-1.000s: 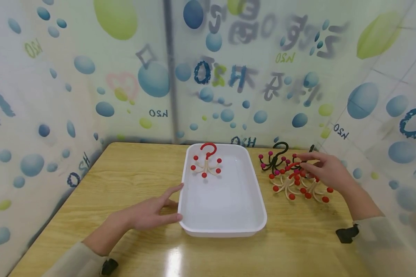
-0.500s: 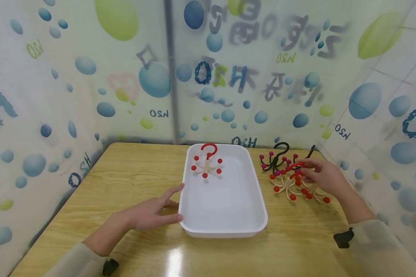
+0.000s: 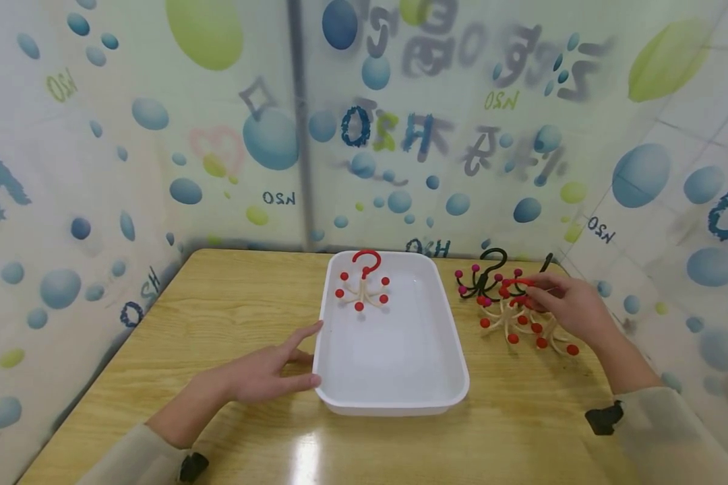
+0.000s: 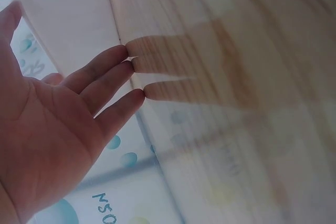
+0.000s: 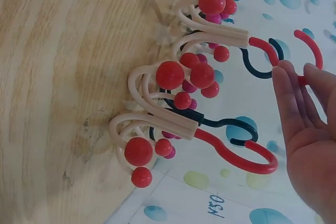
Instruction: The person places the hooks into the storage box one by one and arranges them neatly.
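My right hand (image 3: 573, 303) pinches the red hook of a cream hook hanger (image 5: 226, 34), whose curved arms end in red balls. Fingers cover the middle of that hook in the right wrist view. Beside it stands a second cream hanger (image 5: 176, 123) with a red hook, untouched. My left hand (image 3: 263, 370) has its fingers spread, with fingertips at the left wall of a white tray (image 3: 400, 357). Inside the tray's far left corner sits another cream hanger (image 3: 362, 291) with a red hook. The left wrist view shows the left fingers (image 4: 107, 85) straight against the translucent wall.
Behind the cream hangers stands a black hanger (image 3: 480, 288) with magenta balls. Another black hook (image 3: 546, 261) shows behind the right hand. The wooden table (image 3: 236, 283) meets walls printed with blue and green drops (image 3: 269, 138) at the back and sides.
The right hand has come down and left and now pinches a red hook. That cream hanger has tilted and risen slightly. The left hand and the tray have stayed put.
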Tool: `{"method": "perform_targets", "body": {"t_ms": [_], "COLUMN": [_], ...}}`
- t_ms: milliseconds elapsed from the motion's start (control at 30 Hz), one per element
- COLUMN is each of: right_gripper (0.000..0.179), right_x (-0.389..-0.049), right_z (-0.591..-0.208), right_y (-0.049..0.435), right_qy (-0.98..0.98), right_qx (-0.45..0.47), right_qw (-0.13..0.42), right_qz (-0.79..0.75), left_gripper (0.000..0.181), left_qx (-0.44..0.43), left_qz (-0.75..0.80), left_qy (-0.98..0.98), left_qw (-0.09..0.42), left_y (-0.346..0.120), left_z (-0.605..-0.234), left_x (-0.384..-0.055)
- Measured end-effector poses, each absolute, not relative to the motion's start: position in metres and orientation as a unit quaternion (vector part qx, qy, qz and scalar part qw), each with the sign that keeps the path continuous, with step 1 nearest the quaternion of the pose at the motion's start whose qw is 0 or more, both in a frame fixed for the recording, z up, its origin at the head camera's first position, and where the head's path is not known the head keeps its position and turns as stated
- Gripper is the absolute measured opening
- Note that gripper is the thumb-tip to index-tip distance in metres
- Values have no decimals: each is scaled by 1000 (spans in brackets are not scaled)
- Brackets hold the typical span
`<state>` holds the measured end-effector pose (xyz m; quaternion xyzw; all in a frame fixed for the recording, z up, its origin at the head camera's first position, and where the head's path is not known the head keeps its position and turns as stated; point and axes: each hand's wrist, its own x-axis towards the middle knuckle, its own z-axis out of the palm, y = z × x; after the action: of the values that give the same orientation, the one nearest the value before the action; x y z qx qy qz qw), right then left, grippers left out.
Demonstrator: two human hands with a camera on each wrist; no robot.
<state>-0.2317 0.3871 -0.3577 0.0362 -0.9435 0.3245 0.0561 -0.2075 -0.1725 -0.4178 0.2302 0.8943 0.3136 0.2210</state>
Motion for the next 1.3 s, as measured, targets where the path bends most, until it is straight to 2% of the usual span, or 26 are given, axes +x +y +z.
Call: {"method": "perform_targets", "body": {"t_ms": [567, 833, 1033, 1300], "right_gripper": [34, 37, 39, 33], "right_x": [-226, -236, -256, -287], "right_z": [-325, -309, -305, -309], "right_y": [345, 307, 281, 252], "right_qy": [-933, -921, -903, -888], "right_qx": [75, 77, 102, 130], "right_qw": [133, 136, 120, 110], "right_qz": [325, 356, 401, 427], "left_gripper": [96, 96, 96, 96], "left_qx": [241, 244, 251, 254], "left_qz": [320, 318, 314, 314], "left_qy": [889, 891, 892, 891], "left_qw": [220, 215, 207, 207], "left_y": [-173, -174, -174, -174], "left_z": [-415, -415, -417, -417], "left_x": [-207, -207, -208, -208]}}
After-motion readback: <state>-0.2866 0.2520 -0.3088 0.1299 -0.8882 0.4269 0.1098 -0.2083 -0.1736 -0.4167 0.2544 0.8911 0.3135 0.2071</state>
